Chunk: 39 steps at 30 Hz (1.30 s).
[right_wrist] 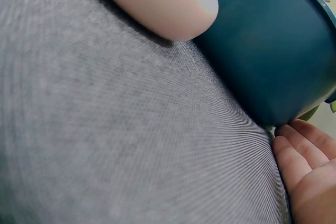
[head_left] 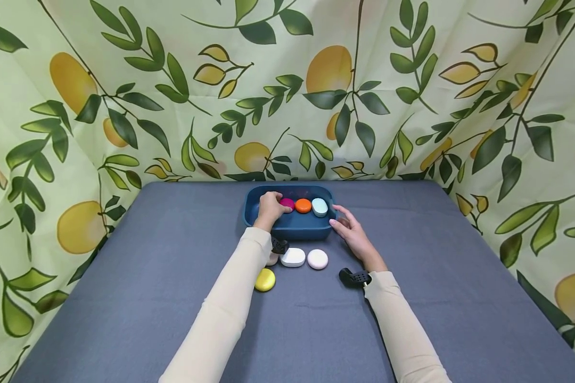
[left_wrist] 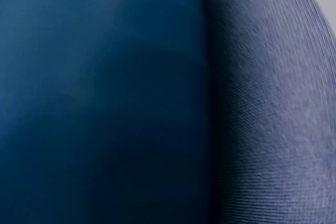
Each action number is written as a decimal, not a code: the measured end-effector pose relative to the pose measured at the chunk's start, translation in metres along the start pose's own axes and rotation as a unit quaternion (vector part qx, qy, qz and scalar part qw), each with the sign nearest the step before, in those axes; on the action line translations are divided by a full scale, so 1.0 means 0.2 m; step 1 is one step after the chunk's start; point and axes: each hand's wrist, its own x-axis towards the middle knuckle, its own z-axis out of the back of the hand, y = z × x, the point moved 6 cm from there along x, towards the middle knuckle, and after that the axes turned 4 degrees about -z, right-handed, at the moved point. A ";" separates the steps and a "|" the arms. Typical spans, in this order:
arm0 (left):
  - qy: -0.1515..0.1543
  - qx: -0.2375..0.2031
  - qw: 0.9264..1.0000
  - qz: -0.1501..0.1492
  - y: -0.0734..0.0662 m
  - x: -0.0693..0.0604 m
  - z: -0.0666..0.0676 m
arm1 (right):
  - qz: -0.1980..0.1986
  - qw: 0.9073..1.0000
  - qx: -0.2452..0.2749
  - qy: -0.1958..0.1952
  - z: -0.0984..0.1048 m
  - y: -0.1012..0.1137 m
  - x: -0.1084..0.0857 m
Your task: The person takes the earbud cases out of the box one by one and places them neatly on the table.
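Note:
My left hand [head_left: 270,208] reaches over the near left wall of a dark blue oblong tub [head_left: 299,232]. Its thumb and fingers pinch a magenta disc [head_left: 287,204] inside. Beside that disc, in a row, lie an orange disc [head_left: 303,206] and a pale blue oval piece [head_left: 319,207]. My right hand [head_left: 353,234] is at the tub's right end, its fingers [right_wrist: 302,148] fairly straight and touching the outer wall. The left wrist view shows only the tub wall [left_wrist: 105,77] and cloth, so the left fingers are hidden there.
In front of the tub lie a white oblong piece [head_left: 293,257], a pale pink disc [head_left: 318,259] and a yellow disc [head_left: 265,280]. A beige piece [head_left: 272,259] is partly behind the left wrist. Grey-blue cloth [head_left: 124,298] covers the table; a leaf-patterned curtain [head_left: 278,127] hangs behind.

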 end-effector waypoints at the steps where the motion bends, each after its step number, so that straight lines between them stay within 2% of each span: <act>1: 0.004 0.009 1.000 0.002 0.00 0.00 -0.01 | -0.002 1.000 -0.001 -0.001 0.00 0.00 0.00; 6: 0.031 0.053 0.998 0.003 -0.01 0.03 -0.03 | -0.005 1.000 0.003 -0.005 0.00 0.00 0.00; 12: 0.034 0.105 0.994 -0.001 -0.01 0.04 -0.03 | -0.002 1.000 0.012 0.009 -0.01 0.00 0.00; 16: 0.040 0.125 0.991 -0.008 -0.01 0.05 -0.02 | -0.002 1.000 0.011 0.007 -0.01 0.00 0.00; 22: 0.056 0.114 0.992 0.004 0.00 0.08 -0.04 | 0.004 1.000 0.015 0.003 -0.01 0.01 -0.01; 23: 0.046 0.115 0.992 -0.004 0.03 0.11 -0.06 | 0.005 1.000 0.015 0.002 0.00 0.01 -0.01; 26: 0.048 0.113 0.992 -0.002 0.03 0.12 -0.06 | 0.003 1.000 0.012 0.002 0.00 0.01 -0.01; 29: 0.042 0.097 0.994 -0.008 0.01 0.10 -0.04 | 0.000 1.000 0.011 0.001 0.00 0.01 -0.01; 30: 0.052 0.089 0.995 -0.001 -0.02 0.06 -0.02 | 0.000 1.000 0.012 0.001 0.00 0.01 -0.01; 35: 0.040 0.062 0.997 -0.034 -0.08 0.00 0.05 | 0.003 1.000 0.016 0.002 0.00 0.01 -0.01; 39: 0.039 0.054 0.996 -0.056 -0.11 -0.03 0.08 | 0.004 1.000 0.019 0.004 0.00 0.01 -0.01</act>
